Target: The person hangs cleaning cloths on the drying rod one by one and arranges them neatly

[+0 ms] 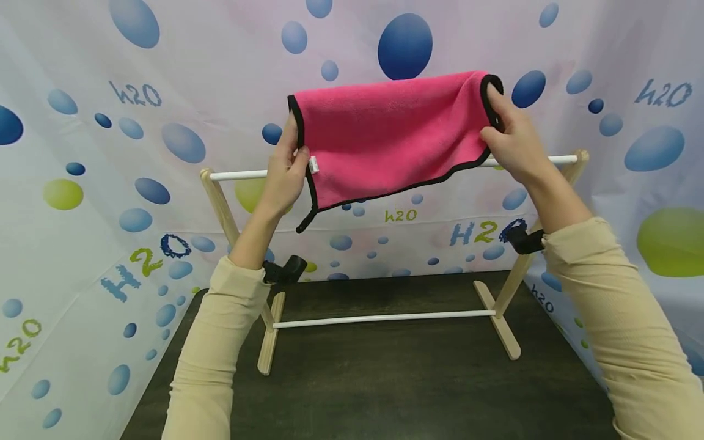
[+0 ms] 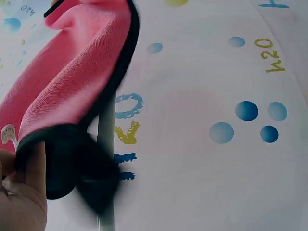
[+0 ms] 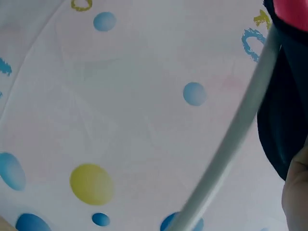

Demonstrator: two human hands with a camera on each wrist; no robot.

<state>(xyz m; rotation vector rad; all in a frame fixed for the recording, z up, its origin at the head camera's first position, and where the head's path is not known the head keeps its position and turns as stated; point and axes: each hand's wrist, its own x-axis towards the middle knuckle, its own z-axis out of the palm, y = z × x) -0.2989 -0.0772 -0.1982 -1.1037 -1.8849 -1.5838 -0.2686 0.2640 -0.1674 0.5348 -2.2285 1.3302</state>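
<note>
A pink towel (image 1: pixel 385 134) with black edging is stretched between both hands, folded over at its top. My left hand (image 1: pixel 286 171) pinches its left side, thumb in front beside a small white tag (image 1: pixel 313 164); a black loop (image 1: pixel 305 221) dangles from the lower left corner. At the right side, my right hand (image 1: pixel 511 137) grips the edge with the thumb in front. Behind the towel runs the white top rail (image 1: pixel 239 175) of a wooden rack, partly hidden by the cloth. In the left wrist view, the black edging (image 2: pixel 127 57) curves close to the rail.
The rack's wooden legs (image 1: pixel 514 284) stand on a dark table (image 1: pixel 374 379), joined low down by a white crossbar (image 1: pixel 385 318). A white curtain (image 1: pixel 231 55) with blue and green spots hangs behind and at both sides. Black straps (image 1: pixel 286 270) sit on the wrists.
</note>
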